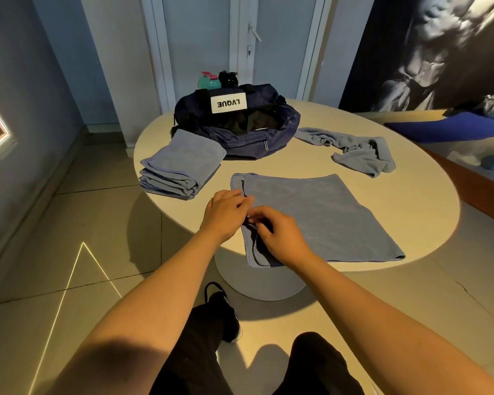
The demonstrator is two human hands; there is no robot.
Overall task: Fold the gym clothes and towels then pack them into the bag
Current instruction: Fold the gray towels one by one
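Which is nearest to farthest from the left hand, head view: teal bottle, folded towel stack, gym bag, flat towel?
From the left hand:
1. Flat towel, at its fingertips, near edge of the table.
2. Folded towel stack, just beyond, table's left side.
3. Navy gym bag, table's far side.
4. Teal bottle, behind the bag.

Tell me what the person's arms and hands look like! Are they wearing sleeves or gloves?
The left arm and right arm are bare as far up as the picture shows: no sleeves. The left hand and right hand are bare too, no gloves, and I see no watch, ring or bracelet. Lower down are black trousers and a black shoe.
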